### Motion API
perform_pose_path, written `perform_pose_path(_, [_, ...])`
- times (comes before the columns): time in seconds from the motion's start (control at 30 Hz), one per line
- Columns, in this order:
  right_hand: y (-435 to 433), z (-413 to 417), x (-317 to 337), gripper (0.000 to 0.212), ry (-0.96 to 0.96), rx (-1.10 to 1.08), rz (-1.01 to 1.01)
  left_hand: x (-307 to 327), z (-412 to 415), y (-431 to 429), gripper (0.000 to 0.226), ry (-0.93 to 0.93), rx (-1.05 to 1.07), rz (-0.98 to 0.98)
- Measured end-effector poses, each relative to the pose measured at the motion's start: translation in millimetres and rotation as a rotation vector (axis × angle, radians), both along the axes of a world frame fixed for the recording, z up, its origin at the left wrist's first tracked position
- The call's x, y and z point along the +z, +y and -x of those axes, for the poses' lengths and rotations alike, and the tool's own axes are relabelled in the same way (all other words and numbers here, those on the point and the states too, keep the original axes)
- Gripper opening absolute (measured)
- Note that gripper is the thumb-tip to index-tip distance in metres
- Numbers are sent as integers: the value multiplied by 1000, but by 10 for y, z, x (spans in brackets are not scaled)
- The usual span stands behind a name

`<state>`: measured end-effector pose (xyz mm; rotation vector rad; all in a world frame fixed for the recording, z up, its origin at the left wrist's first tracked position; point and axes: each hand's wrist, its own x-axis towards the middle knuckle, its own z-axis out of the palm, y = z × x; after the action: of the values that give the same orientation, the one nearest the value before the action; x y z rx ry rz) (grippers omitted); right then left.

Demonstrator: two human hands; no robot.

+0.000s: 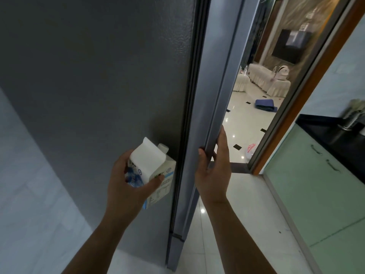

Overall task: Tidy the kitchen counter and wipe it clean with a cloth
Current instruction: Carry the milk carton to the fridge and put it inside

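My left hand (126, 180) grips a white and blue milk carton (152, 167) with a gabled top and a white cap, held tilted close to the grey side of a tall fridge (98, 95). My right hand (214, 171) is wrapped around the edge of the fridge door (213, 115), fingers behind it and thumb in front. The door stands only slightly off the fridge body, and the fridge's inside is hidden. No cloth is in view.
A black counter (316, 125) over pale green cabinets (316, 194) runs along the right, with a blurred metal container (351, 119) on it. Beyond the fridge a doorway opens onto a tiled room with a white sofa (262, 76) and a blue mat (265, 105).
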<state>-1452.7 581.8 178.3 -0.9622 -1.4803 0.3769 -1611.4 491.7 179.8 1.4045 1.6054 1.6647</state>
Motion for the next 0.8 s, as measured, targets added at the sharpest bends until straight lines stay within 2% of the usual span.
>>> perform_pose_path(0.23, [-26,-668,-11,63,-1,-106,-10,-12,-265,30,69,-48,-37,-5])
perform_pose_path(0.47, [4,-1364,14,66,50,-245,23,25,-780,182,63,-83,-154,3])
perform_pose_path(0.57, [49,-1662,39,61,90,-274,67,52,-1037,299,66,-108,-216,3])
perform_pose_path(0.8, [248,-2334,140,75,53,-267,175,62,-1575,550,69,-130,-299,31])
